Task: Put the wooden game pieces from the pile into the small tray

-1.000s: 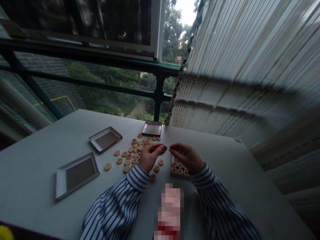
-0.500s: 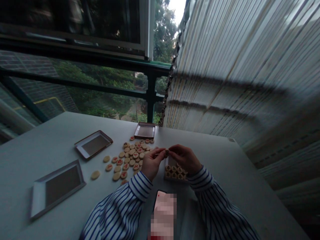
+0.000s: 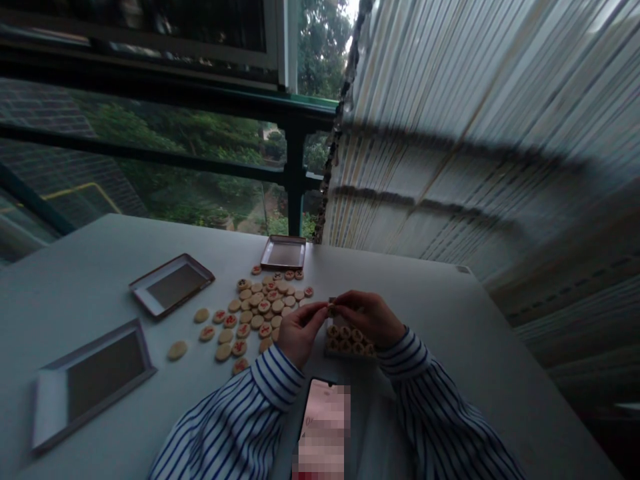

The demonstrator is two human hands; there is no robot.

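Note:
My left hand (image 3: 300,331) and my right hand (image 3: 369,317) meet fingertip to fingertip, pinching one round Chinese chess piece (image 3: 331,308) between them. Fingers cover most of that piece, so its marking cannot be read. Just below my right hand stands a small box (image 3: 350,357) with rows of chess pieces (image 3: 346,339) inside, dark characters facing up; the hand hides part of it. Left of my left hand, many loose chess pieces (image 3: 257,321) lie spread and partly piled on the white table (image 3: 425,400), some blank side up, some with red characters.
A phone (image 3: 325,407) lies near the front edge between my forearms. Three shallow lids or trays rest on the table: a large one (image 3: 145,347) at left, a medium one (image 3: 206,268) behind it, a small one (image 3: 284,267) at the back. A string curtain (image 3: 430,133) hangs at right.
The view has shifted slightly, so the table things sit further left. Both hands stay together on the chess piece, which is turned a little and less visible now.

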